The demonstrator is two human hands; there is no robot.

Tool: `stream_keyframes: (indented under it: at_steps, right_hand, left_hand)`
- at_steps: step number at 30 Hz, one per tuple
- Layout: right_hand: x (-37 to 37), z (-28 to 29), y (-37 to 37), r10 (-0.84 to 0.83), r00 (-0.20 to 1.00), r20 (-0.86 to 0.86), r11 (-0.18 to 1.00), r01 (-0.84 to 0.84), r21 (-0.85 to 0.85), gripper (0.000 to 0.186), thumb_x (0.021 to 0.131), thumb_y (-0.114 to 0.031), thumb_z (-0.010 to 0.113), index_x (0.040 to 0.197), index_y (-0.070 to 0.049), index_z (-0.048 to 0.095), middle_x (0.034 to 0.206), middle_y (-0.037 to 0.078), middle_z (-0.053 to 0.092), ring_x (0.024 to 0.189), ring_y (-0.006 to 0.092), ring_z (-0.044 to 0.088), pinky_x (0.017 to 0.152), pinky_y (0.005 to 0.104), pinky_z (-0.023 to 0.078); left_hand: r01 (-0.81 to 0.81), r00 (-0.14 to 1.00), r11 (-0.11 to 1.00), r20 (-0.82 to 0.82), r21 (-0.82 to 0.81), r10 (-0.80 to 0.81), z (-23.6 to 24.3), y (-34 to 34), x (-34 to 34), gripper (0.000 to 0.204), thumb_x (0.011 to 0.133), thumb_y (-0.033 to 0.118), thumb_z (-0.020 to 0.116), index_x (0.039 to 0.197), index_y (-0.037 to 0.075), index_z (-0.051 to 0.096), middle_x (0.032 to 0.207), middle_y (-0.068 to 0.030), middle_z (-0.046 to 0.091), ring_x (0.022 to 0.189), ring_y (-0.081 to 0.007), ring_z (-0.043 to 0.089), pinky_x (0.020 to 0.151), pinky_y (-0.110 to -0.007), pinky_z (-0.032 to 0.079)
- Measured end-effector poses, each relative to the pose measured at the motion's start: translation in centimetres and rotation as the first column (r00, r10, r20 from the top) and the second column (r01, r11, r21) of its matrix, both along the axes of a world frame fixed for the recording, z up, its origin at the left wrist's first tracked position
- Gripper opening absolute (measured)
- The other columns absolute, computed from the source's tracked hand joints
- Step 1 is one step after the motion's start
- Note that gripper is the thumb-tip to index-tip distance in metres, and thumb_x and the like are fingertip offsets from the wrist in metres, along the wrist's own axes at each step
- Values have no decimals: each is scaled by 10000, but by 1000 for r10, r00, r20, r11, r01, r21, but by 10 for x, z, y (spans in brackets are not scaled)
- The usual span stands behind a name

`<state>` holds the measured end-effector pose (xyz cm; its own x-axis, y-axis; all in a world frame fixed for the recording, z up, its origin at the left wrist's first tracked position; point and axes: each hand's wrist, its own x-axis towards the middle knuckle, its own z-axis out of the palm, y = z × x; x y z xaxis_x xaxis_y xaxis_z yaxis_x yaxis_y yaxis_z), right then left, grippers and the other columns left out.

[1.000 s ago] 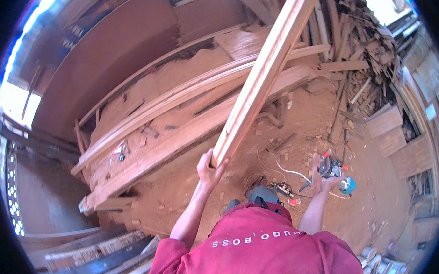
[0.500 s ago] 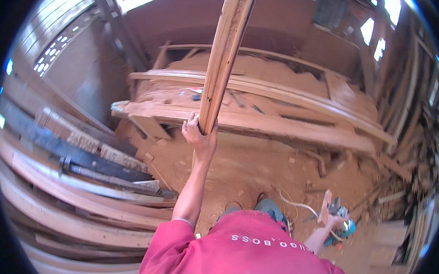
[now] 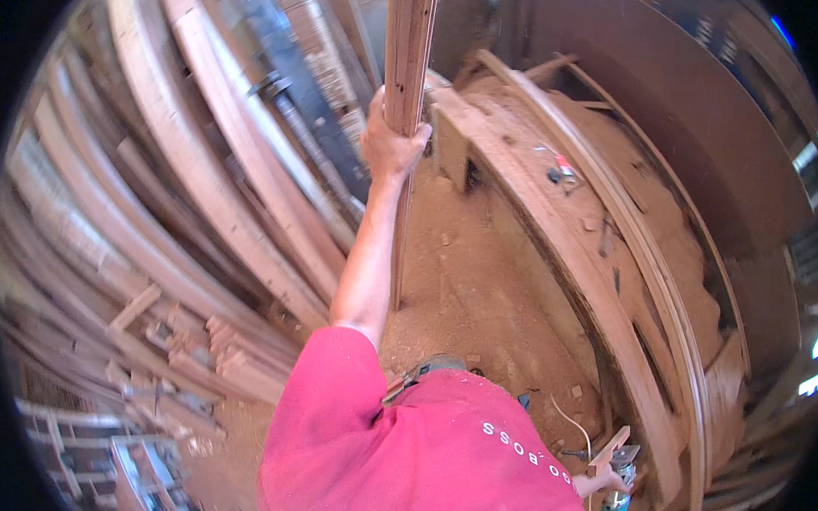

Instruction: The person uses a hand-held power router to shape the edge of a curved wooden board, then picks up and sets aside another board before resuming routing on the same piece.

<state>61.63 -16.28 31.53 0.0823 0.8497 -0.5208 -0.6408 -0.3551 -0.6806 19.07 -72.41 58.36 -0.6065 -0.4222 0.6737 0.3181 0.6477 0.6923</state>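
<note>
My left hand, arm stretched forward, is wrapped round a long wooden plank standing on end. The plank's top runs out of the picture; its lower part reaches down to the sawdust-covered floor. Low at the right, my right hand grips a teal and silver corded power tool, which looks like a router. A small wood strip sits against the tool's flat metal base. My body partly hides the right forearm, and the fingers on the tool show only in part.
A long, low wooden bench runs along the right, with sawdust, long moulded strips and small tools on it. Many long planks are stacked at the left. A pale cord trails by the router. Sawdust covers the floor.
My view has turned left, bringing the plank stack further in and shifting the bench to the right. Both hands keep their holds; the plank now stands more upright in the picture.
</note>
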Motion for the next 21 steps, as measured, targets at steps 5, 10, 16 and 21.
stream_keyframes:
  at_steps: [5, 10, 16, 21]
  right_hand:
    - [-50, -9, 18, 184, 981, 57, 983, -184, -13, 415, 815, -488, 626, 973, -105, 625, 1049, 97, 652, 1038, 313, 630, 881, 491, 536]
    - [-52, 5, 49, 165, 985, 42, 986, -165, 14, 420, 815, -486, 629, 980, -101, 624, 1052, 100, 652, 1039, 312, 630, 881, 492, 536]
    - [-83, 3, 61, 193, 979, 71, 979, -197, 49, 426, 815, -484, 633, 989, -96, 623, 1055, 103, 652, 1040, 311, 630, 881, 493, 535]
    - [-112, 3, 41, 233, 968, 92, 971, -237, 32, 431, 815, -482, 637, 996, -91, 623, 1058, 106, 652, 1041, 310, 629, 880, 494, 535]
  left_hand:
    - [110, 968, 994, -223, -22, -112, -8, -100, 35, 758, 855, 694, 608, 1197, 19, 581, 975, -125, 672, 1011, -266, 642, 881, -387, 493]
    - [-66, 976, 991, -213, -117, 40, -14, -128, 30, 797, 997, 677, 204, 764, 13, 580, 656, -106, 593, 657, -266, 587, 620, -444, 437]
    - [-395, 876, 917, -329, -64, 354, 38, -176, 120, 786, 1001, 671, 290, 902, -25, 640, 853, -112, 675, 821, -229, 628, 759, -404, 503]
    - [-280, 872, 960, -412, 23, 265, 103, -247, 173, 656, 989, 468, 577, 1281, -115, 512, 1226, -207, 610, 1135, -271, 584, 988, -360, 464]
